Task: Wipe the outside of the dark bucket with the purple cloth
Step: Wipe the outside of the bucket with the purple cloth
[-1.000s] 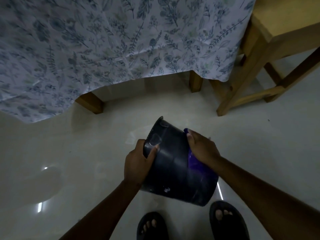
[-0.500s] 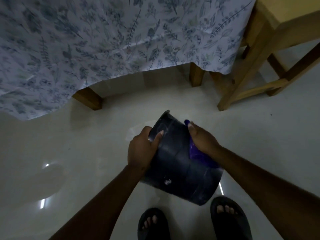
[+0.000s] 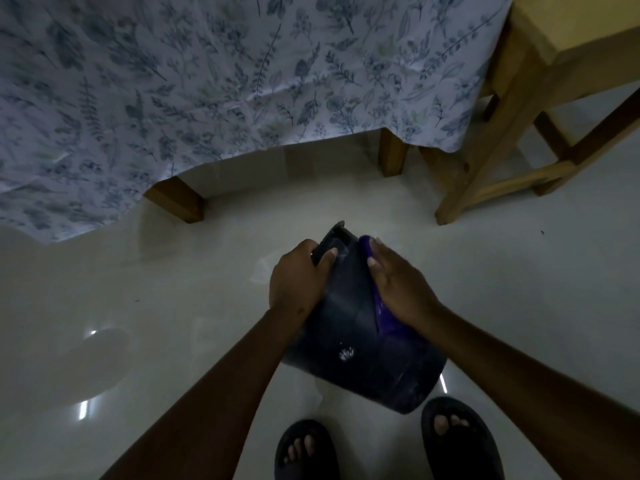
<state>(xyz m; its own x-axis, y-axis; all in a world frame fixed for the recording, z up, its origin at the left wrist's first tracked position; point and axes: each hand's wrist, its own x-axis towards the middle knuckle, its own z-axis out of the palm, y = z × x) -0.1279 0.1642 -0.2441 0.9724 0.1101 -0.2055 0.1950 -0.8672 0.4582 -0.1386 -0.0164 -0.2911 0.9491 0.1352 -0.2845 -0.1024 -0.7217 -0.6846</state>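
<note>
The dark bucket (image 3: 353,341) is held tilted above the floor, its rim pointing away from me and its base toward my feet. My left hand (image 3: 298,278) grips the rim on the left side, thumb over the edge. My right hand (image 3: 398,285) lies flat on the bucket's right outer wall and presses the purple cloth (image 3: 382,315) against it. Only a strip of the cloth shows under the palm and past the fingertips. A small white scuff marks the wall near the base.
A table with a leaf-printed cloth (image 3: 207,81) hangs over the upper view, wooden legs (image 3: 176,199) below it. A wooden chair (image 3: 519,116) stands at the upper right. My sandalled feet (image 3: 457,441) stand on the glossy pale floor (image 3: 138,306) just below the bucket.
My right hand has slid with the cloth up the bucket's wall toward the rim. The bucket has tipped a little further away from me, with my left hand higher on the rim.
</note>
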